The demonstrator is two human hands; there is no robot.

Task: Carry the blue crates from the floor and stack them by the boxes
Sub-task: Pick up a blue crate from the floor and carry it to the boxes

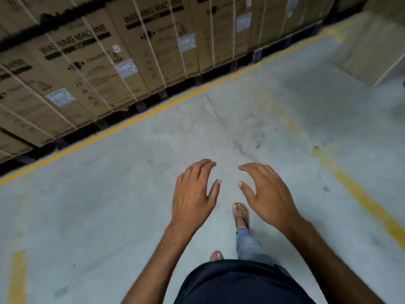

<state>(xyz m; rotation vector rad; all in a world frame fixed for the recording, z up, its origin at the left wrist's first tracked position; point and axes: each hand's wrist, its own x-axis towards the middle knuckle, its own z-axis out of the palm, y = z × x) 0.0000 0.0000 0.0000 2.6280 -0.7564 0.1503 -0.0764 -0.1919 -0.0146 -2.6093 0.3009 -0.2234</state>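
Note:
No blue crate is in view. My left hand (194,191) and my right hand (266,194) are held out in front of me over the grey concrete floor (131,194), palms down, fingers spread and slightly curled, holding nothing. They are a short gap apart. A long row of brown cardboard boxes (98,62) marked "WASHING MACHINE", strapped with pale bands, runs along the upper left on dark pallets. My sandalled foot (241,215) is stepping forward below my right hand.
A yellow floor line (153,110) runs along the foot of the boxes. Another worn yellow line (359,194) crosses the right side. A pale box or block (372,51) stands at the far right.

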